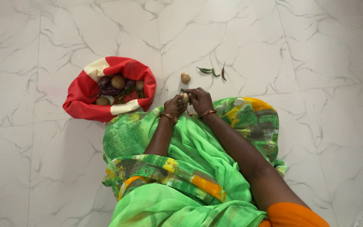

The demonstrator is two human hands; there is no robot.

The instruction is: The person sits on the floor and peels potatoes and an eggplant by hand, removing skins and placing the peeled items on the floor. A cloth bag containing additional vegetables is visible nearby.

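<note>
Potato point(185, 98) sits clasped between both hands, mostly hidden by fingers; the left hand point(174, 106) cups it, the right hand point(200, 100) grips its far side with something dark, too small to identify. Beyond it lie another potato point(185, 77) and green chillies point(210, 71); left of it, a red cloth bag point(85, 90) of vegetables.

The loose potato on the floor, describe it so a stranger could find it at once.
Start at the white marble floor, just beyond the person's two hands. There lies one small round tan potato, alone on the tile. The thin green chillies lie to its right; other potatoes sit in the red and cream cloth bag or between the hands.
</note>
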